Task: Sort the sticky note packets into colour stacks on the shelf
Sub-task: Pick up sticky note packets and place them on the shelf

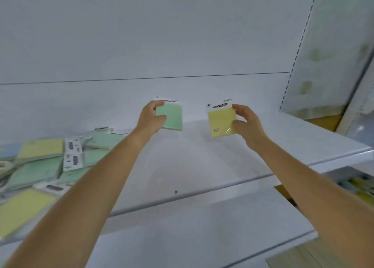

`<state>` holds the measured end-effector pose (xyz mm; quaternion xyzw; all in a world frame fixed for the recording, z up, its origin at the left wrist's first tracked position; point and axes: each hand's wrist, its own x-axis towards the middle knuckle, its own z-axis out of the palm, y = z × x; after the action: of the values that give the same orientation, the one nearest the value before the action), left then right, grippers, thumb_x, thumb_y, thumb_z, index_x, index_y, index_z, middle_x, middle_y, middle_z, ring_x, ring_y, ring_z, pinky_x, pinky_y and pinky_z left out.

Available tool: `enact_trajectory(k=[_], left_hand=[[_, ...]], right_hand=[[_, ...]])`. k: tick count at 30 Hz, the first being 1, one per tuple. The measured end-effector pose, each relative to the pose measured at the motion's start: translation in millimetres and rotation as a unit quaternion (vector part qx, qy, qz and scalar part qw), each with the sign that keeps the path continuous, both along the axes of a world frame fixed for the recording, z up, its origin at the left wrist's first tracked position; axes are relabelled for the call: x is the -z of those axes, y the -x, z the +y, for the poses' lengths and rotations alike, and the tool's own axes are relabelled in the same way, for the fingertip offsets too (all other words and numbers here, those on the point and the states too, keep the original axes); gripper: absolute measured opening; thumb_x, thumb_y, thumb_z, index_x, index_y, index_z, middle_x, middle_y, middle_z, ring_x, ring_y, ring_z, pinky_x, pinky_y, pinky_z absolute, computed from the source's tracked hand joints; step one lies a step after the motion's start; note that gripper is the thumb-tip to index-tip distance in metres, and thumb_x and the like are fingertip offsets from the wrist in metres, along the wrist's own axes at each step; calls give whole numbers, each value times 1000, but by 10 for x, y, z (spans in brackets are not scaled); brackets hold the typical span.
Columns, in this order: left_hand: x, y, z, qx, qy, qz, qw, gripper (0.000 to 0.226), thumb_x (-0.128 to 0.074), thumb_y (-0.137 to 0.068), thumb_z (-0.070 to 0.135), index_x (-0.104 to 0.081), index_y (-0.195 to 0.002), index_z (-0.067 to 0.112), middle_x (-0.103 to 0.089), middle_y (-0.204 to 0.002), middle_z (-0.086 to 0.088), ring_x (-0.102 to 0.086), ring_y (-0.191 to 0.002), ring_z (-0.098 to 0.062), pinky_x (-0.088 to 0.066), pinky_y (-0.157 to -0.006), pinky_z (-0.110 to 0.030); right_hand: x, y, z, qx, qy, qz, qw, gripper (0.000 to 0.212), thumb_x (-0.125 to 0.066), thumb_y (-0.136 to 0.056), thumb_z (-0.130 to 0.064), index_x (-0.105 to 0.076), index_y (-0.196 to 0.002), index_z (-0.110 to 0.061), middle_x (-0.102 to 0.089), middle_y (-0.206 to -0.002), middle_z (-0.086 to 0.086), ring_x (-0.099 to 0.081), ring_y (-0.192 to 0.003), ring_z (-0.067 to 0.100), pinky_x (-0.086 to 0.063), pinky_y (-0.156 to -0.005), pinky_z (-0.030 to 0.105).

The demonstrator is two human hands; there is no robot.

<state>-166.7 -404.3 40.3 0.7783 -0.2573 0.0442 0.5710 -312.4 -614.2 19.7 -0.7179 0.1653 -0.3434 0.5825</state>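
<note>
My left hand [150, 118] grips a green sticky note packet [172, 116] by its left edge, held upright near the back of the white shelf [202, 156]. My right hand [245, 124] grips a yellow sticky note packet [220, 121] by its right edge, tilted slightly, a short way right of the green one. Both packets have white header cards on top and seem to hover just above the shelf surface. A mixed heap of green and yellow packets [40, 162] lies on the shelf's left part, beside my left forearm.
The shelf's white back panel [162, 45] rises behind the packets. A slotted upright [297, 51] and a side panel stand at the right. A lower shelf [202, 227] juts out below. Coloured goods [356, 186] show at the lower right.
</note>
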Motion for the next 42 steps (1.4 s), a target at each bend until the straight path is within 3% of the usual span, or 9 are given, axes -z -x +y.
enact_trajectory(k=[11,17,21,22,25,30,33,35,42], left_hand=[[99,594,-1652,42,-14,21,999,47,-60,-80,-2,-51,-126,7,-43,-109,-2,-42,-99,-13,-40,-79,-24],[175,470,-2555,62,-31,40,997,48,-62,-81,1,-49,-127,4,-41,-107,-3,-41,-100,-13,-37,-83,-24],[246,422,-3064,79,-36,56,995,50,-62,-81,1,-48,-129,4,-44,-112,-4,-44,-104,-16,-39,-87,-25],[268,419,-3165,76,-37,60,995,50,-62,-81,1,-48,-129,5,-46,-115,-7,-45,-104,-17,-40,-87,-25],[342,434,-3390,59,-48,68,995,49,-61,-81,0,-48,-128,5,-48,-130,-14,-42,-102,-12,-38,-86,-23],[448,480,-3597,-14,-65,78,995,49,-59,-82,-3,-47,-129,1,-46,-137,-16,-47,-121,-26,-38,-97,-28],[539,528,-3660,-66,-109,71,989,49,-58,-83,0,-47,-130,1,-47,-140,-17,-45,-128,-28,-33,-109,-32],[575,578,-3685,-98,-143,59,983,46,-56,-84,4,-48,-130,3,-48,-138,-17,-45,-128,-29,-31,-108,-30],[729,711,-3755,-143,-219,-20,965,38,-45,-90,9,-51,-127,3,-52,-135,-20,-45,-126,-31,-28,-106,-31]], right_hand=[[101,683,-1590,70,-29,43,996,55,-35,-82,11,-48,-127,-16,-48,-112,6,-52,-80,14,-38,-61,30],[33,762,-2541,129,-29,70,989,55,-33,-84,12,-47,-130,-15,-46,-116,6,-44,-94,22,-35,-77,34],[25,711,-3048,150,-36,86,984,56,-31,-82,10,-47,-130,-16,-52,-124,12,-45,-93,22,-42,-98,55],[26,671,-3152,145,-37,88,985,56,-30,-82,9,-47,-130,-16,-53,-123,13,-46,-93,22,-43,-97,55],[41,495,-3404,126,-46,89,987,56,-29,-82,9,-49,-128,-15,-56,-125,15,-48,-92,22,-43,-70,33],[70,195,-3652,83,-25,107,991,50,-29,-86,9,-49,-129,-7,-53,-109,6,-48,-96,18,-38,-59,15],[189,111,-3752,63,10,137,989,50,-33,-84,8,-50,-129,-7,-56,-117,8,-53,-115,25,-46,-84,25],[273,109,-3774,59,51,168,983,51,-33,-85,7,-46,-132,-7,-52,-131,11,-46,-127,28,-38,-99,29],[487,136,-3794,53,209,217,952,42,-35,-90,2,-47,-129,-9,-46,-137,15,-43,-125,28,-34,-96,26]])
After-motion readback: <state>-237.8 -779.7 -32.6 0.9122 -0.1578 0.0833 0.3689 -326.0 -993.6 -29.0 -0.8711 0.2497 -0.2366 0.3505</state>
